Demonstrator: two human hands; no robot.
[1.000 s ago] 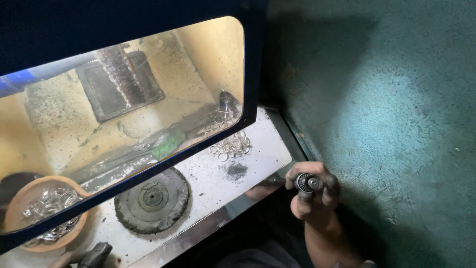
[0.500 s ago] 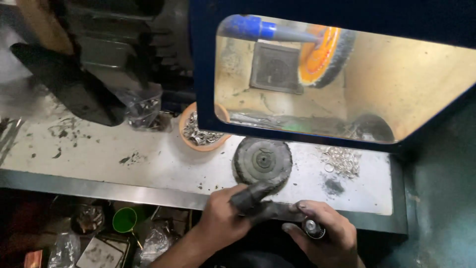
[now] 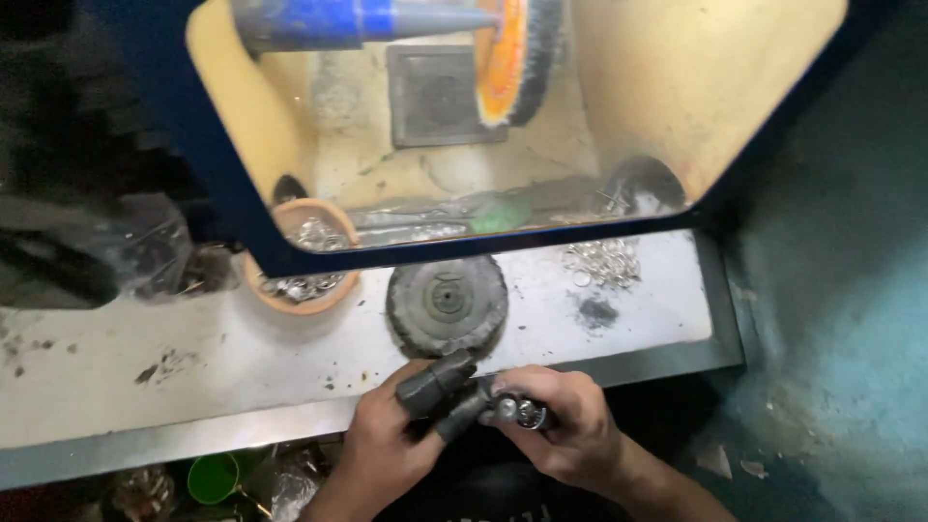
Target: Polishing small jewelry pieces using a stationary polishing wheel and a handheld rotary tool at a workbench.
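Observation:
My left hand (image 3: 387,447) and my right hand (image 3: 565,430) meet at the near edge of the white workbench (image 3: 193,358). Black rubber covers (image 3: 440,390) sit on two fingers of the left hand. The right hand pinches a short rod strung with small metal rings (image 3: 522,413), and the covered left fingers touch its end. Just beyond the hands a dark round buffing wheel (image 3: 448,304) lies flat on the bench. Behind a blue-framed clear shield (image 3: 483,249) an orange and grey brush wheel (image 3: 522,58) sits on a blue spindle (image 3: 333,19).
An orange bowl of metal rings (image 3: 300,275) stands at the left of the flat wheel. A loose pile of silver rings (image 3: 604,261) and a patch of dark dust (image 3: 597,311) lie at the right. A green cup (image 3: 215,476) sits under the bench. A teal wall (image 3: 851,290) rises at the right.
The view has swung from the right wall to the bench front. My left hand has come in and joined the right hand on the ring rod, which stays in the right hand.

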